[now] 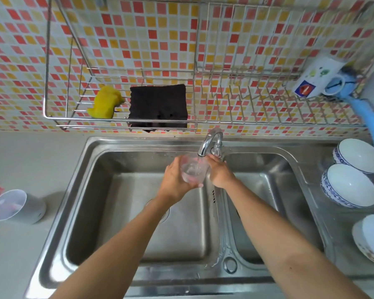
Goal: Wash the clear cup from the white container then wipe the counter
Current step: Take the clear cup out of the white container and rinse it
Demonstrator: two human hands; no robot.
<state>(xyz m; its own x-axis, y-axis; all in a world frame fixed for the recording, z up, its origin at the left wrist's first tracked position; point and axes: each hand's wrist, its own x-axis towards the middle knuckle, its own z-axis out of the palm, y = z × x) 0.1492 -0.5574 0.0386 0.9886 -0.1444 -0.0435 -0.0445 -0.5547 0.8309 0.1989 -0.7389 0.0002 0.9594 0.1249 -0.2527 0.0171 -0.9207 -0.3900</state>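
a double steel sink (108, 212) fills the middle of the view, with pale counter (20, 160) to its left and a wire rack (121, 124) on the tiled wall at the far side, holding a yellow sponge (105, 102) and a dark cloth (158, 106). on the left counter stands the white container (17, 207), well apart from the hands. white bowls (350, 185) sit on the right drainboard. over the left basin, just under the tap spout (207, 143), the clear cup (194, 170) is held roughly upright, mouth tilted a little toward the spout, and water seems to run into it. the left hand (177, 180) is curled around the cup's left side and bottom, carrying it; the right hand (219, 172) is against the cup's right side near the tap, though whether it grips the cup or the tap lever i cannot tell. the washing looks mid-way. the cloth for wiping lies far and left of the hands, so the left hand is likely nearer to it.
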